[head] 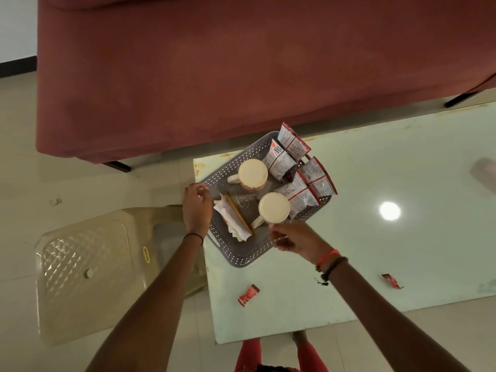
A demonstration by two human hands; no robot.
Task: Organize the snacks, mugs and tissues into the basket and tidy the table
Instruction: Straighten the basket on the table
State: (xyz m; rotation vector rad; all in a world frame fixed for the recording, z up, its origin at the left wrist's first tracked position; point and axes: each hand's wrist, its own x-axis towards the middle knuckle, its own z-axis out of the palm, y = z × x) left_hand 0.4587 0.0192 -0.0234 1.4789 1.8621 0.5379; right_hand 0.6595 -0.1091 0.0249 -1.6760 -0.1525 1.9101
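Near the table (389, 264) corner, left hand (197, 205) and right hand (292, 238) are gripping the basket (241, 260) rim, a loose red sachet (248, 295) lying nearer the right.

Tight inside the basket (241, 255), open over the table (389, 251) to its right.
Crowded along the far and right walls with snack packets (292, 167), mid-floor with two mugs (253, 174), near-left with tissues (232, 220). Hemmed by a chair (80, 272) on the left, a sofa (214, 76) beyond. Two small wrappers (249, 294) on the near tabletop.
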